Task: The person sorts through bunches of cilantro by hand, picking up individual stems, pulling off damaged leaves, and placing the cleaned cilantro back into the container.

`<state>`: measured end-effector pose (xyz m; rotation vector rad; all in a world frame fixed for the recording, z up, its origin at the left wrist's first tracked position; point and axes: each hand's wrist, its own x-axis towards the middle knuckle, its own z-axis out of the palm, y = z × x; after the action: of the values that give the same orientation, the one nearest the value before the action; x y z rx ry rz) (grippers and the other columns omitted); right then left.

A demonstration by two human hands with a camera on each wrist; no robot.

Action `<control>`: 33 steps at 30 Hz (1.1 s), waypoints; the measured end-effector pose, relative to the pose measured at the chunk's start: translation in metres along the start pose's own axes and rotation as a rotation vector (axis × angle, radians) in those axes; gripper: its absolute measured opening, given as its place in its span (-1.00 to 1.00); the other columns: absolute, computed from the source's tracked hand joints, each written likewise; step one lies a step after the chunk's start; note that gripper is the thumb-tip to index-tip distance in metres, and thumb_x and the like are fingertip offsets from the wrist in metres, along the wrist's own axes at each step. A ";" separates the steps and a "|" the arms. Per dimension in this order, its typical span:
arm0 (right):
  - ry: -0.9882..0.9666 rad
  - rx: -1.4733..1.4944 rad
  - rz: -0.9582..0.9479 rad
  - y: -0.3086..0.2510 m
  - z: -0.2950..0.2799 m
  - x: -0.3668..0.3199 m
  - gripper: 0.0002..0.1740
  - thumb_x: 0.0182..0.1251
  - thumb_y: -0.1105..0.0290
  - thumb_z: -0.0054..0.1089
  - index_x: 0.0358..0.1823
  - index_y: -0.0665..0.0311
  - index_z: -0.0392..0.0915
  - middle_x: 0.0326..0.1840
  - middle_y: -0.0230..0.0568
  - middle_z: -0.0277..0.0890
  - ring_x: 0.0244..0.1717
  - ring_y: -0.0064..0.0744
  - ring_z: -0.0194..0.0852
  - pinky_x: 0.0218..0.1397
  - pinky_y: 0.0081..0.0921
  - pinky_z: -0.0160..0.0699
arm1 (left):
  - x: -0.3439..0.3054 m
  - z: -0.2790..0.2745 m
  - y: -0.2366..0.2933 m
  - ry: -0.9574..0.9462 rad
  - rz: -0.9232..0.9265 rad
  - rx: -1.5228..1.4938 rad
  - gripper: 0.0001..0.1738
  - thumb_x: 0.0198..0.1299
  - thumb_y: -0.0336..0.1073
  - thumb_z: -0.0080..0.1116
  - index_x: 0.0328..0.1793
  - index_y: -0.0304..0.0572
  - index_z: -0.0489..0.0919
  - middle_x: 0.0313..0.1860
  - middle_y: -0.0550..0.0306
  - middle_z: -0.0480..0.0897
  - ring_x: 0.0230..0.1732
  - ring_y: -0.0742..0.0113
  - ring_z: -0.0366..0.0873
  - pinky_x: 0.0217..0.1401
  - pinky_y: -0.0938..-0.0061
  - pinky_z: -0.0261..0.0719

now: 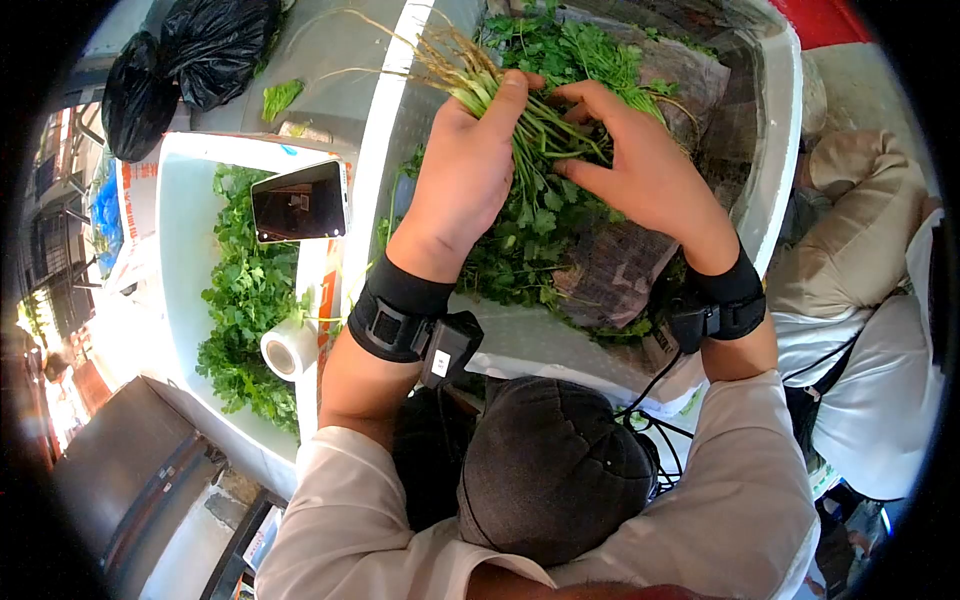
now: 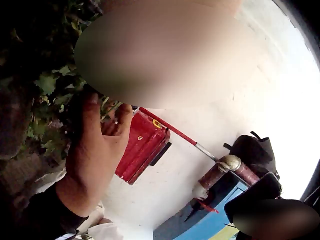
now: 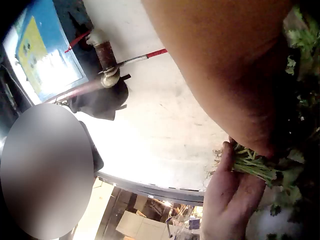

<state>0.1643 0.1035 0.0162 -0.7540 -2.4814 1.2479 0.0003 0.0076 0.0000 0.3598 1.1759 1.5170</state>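
- A bunch of leafy greens is lying across both hands above a large white box; its thin green stems are fanning out, and its pale, stringy roots are trailing up and leftward past the box's rim.
- The left hand is gripping the root end, its thumb pressing along the stems and its fingers curling underneath.
- The right hand is pinching the leafier side, its thumb and fingers curving around the stems.
- Beneath the hands, loose frilly leaves are spreading through the box, and crumpled, printed brownish paper is lying among them in soft creases.
- The large white box, looking like foam, is showing thick, smooth, straight-edged walls and a rounded far right corner.
- The left hand is working near the left wall, so room is narrowing there; wider space is opening between the right hand and the right wall.
- The left forearm is crossing the near left part of the rim, while the right wrist's black strap is sitting near the right wall.
- Farther left, a smaller white box is holding more ruffled greens; a flat, glossy phone and a white roll are resting along its right edge.
- Beyond, shiny, wrinkled black plastic bags are bulging on a grey surface.
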 end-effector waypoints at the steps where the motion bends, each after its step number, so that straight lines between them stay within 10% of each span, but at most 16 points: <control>1: 0.000 0.000 0.000 0.001 -0.001 0.000 -0.37 0.16 0.34 0.45 0.27 0.26 0.43 0.09 0.14 0.61 0.12 0.17 0.60 0.17 -0.11 0.55 | 0.000 0.000 0.000 0.000 0.000 0.000 -0.68 0.56 -0.19 0.07 0.07 -0.35 0.63 -0.10 0.14 0.69 -0.08 0.48 0.63 -0.03 0.53 0.58; 13: 0.085 -0.138 -0.102 0.009 -0.003 0.001 -0.51 0.24 0.34 0.37 0.20 0.27 0.51 0.08 0.08 0.61 0.11 0.21 0.55 0.18 -0.08 0.54 | 0.006 0.000 -0.002 -0.049 0.226 0.063 -0.67 0.62 -0.16 -0.09 0.05 -0.30 0.52 0.17 -0.06 0.68 0.09 0.19 0.67 0.15 0.34 0.65; 22: -0.018 -0.240 -0.187 0.005 0.005 -0.006 -0.32 0.25 0.23 0.42 0.38 0.25 0.45 0.42 0.00 0.31 0.38 0.12 0.34 0.36 -0.12 0.44 | 0.007 0.000 0.000 0.060 0.300 -0.137 -0.70 0.63 -0.17 -0.10 -0.11 -0.24 0.45 -0.29 0.17 0.51 -0.22 0.34 0.56 -0.07 0.41 0.56; 33: 0.239 -0.229 -0.420 -0.009 0.002 0.004 -0.72 0.04 0.41 0.50 -0.18 0.19 0.67 0.22 -0.20 0.50 0.19 -0.03 0.50 0.22 -0.18 0.53 | 0.007 0.002 0.000 0.087 0.338 -0.150 -0.75 0.60 -0.22 -0.01 -0.13 -0.23 0.45 -0.31 0.22 0.44 -0.26 0.39 0.42 -0.11 0.44 0.48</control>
<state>0.1570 0.0997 0.0225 -0.3703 -2.4345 0.6947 -0.0006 0.0146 -0.0015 0.4095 1.0983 1.9188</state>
